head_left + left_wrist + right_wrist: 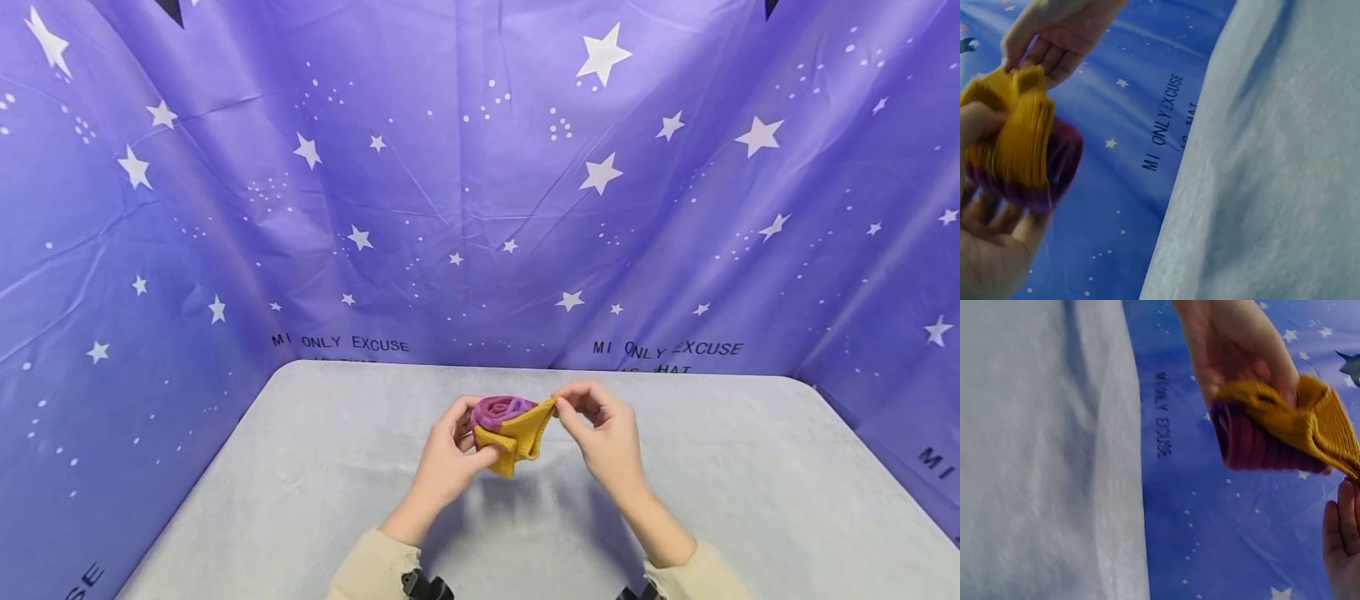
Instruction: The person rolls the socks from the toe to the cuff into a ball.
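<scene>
A rolled-up pair of socks, magenta-purple with ribbed mustard-yellow cuffs, is held above the table. My left hand grips the roll from the left, thumb on the yellow cuff and the other fingers around the purple part. With thumb and fingertips, my right hand pinches a corner of the cuff, stretched out to the right. In the left wrist view, the ribbed yellow fabric lies over the purple roll. The right wrist view shows the purple side below the cuff.
A table with a pale grey cloth lies beneath both hands. Behind it and at both sides hangs a purple-blue curtain with white stars and printed lettering.
</scene>
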A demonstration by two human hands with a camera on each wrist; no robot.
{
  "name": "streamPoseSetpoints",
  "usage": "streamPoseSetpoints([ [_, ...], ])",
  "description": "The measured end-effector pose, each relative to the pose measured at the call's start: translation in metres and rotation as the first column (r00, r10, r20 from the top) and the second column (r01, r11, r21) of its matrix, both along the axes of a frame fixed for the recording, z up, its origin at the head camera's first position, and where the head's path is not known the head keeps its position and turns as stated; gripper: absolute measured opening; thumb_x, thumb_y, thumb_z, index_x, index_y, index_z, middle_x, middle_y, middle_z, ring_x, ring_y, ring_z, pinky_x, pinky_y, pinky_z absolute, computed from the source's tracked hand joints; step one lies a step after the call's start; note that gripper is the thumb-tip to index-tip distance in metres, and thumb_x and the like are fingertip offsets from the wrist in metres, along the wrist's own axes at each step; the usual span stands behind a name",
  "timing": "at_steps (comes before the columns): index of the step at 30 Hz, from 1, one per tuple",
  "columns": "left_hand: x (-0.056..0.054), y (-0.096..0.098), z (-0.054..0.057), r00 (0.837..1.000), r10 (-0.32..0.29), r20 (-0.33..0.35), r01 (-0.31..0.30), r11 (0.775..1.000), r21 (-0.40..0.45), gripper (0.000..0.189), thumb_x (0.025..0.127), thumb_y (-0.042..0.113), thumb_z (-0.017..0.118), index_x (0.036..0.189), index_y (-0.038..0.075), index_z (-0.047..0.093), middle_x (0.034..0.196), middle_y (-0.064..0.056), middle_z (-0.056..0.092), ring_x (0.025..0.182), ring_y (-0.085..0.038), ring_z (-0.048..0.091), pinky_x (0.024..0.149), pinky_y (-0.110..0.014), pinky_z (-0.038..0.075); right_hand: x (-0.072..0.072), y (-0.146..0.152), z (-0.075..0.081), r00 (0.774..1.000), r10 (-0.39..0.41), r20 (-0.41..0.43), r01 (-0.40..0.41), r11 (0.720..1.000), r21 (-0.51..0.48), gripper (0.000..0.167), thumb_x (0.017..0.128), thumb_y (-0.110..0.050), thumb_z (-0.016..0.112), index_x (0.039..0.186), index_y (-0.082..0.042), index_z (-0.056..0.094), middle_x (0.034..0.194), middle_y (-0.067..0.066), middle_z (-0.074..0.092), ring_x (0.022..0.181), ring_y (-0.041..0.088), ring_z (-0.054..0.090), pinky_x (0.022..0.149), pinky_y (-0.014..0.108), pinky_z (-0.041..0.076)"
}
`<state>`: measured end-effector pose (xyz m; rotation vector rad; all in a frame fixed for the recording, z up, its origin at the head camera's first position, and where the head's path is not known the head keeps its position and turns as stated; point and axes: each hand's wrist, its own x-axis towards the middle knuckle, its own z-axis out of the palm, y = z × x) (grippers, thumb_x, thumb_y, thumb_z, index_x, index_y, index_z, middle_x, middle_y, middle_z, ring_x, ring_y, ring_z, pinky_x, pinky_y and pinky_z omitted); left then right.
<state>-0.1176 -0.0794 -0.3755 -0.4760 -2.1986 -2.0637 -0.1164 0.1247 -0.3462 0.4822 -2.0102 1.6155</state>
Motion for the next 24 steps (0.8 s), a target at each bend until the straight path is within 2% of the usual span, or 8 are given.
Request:
streamPoseSetpoints([
  [3,0.003,-0.005,0.004,0.997,-0.063,-0.037,0.063,0.998,-0.005,0.047,0.074,-0.007,0.074,0.118,0.004,0.061,0.115,-0.018,0.068,0.103,-0.005,0.065,0.092,-0.021,0.055,-0.004,0.006,0.007,0.998,0.023,0.056,-0.021,0.999,-0.033,0.006,0.088,0.009,0.065,0.091,0.004,0.067,0.08,-0.01,0.066,0.072,0.002,0.064,0.072,0.017,0.056],
  [6,0.006,-0.009,0.008,0.986,-0.124,-0.108,0.118,0.991,-0.063,0.046,0.075,-0.005,0.077,0.117,0.006,0.064,0.115,-0.016,0.07,0.104,-0.005,0.066,0.096,-0.025,0.054,-0.008,0.01,0.011,0.995,0.072,0.067,-0.073,0.997,0.009,0.006,0.089,0.008,0.065,0.092,0.003,0.067,0.08,-0.011,0.066,0.073,0.002,0.064,0.074,0.018,0.056],
  [9,0.008,-0.011,0.014,0.968,-0.178,-0.178,0.154,0.978,-0.143,0.044,0.076,-0.002,0.079,0.116,0.01,0.067,0.115,-0.011,0.072,0.103,-0.007,0.067,0.097,-0.029,0.054,-0.009,0.011,0.014,0.986,0.147,0.083,-0.152,0.986,0.068,0.005,0.09,0.005,0.065,0.093,0.002,0.068,0.081,-0.006,0.069,0.075,0.002,0.064,0.075,0.019,0.056],
  [13,0.008,-0.012,0.023,0.943,-0.205,-0.262,0.149,0.965,-0.216,0.039,0.078,0.001,0.08,0.113,0.014,0.069,0.116,-0.005,0.071,0.107,-0.011,0.066,0.098,-0.032,0.055,-0.01,0.008,0.018,0.952,0.27,0.145,-0.289,0.949,0.126,0.004,0.092,-0.001,0.066,0.094,-0.001,0.069,0.085,0.004,0.071,0.075,0.003,0.064,0.07,0.021,0.055],
  [17,0.007,-0.008,0.029,0.92,-0.226,-0.319,0.154,0.96,-0.235,0.035,0.077,0.002,0.081,0.107,0.016,0.068,0.126,-0.002,0.067,0.116,-0.017,0.063,0.097,-0.032,0.055,-0.009,0.007,0.021,0.922,0.333,0.198,-0.361,0.924,0.127,0.005,0.093,-0.004,0.066,0.094,-0.002,0.07,0.088,0.007,0.072,0.074,0.004,0.064,0.066,0.022,0.055],
  [20,0.007,-0.006,0.03,0.912,-0.242,-0.331,0.161,0.953,-0.255,0.036,0.075,-0.001,0.08,0.102,0.017,0.065,0.134,0.0,0.065,0.122,-0.019,0.062,0.096,-0.032,0.056,-0.01,0.008,0.019,0.905,0.353,0.235,-0.388,0.913,0.123,0.006,0.093,-0.005,0.066,0.094,-0.001,0.07,0.088,0.005,0.072,0.075,0.005,0.065,0.066,0.022,0.055],
  [24,0.009,-0.004,0.026,0.913,-0.241,-0.328,0.149,0.948,-0.28,0.038,0.072,-0.006,0.078,0.1,0.015,0.062,0.131,-0.002,0.068,0.119,-0.02,0.065,0.094,-0.032,0.057,-0.012,0.01,0.012,0.887,0.356,0.295,-0.404,0.907,0.122,0.006,0.091,-0.003,0.067,0.092,0.002,0.066,0.088,-0.001,0.069,0.078,0.004,0.064,0.071,0.022,0.055],
])
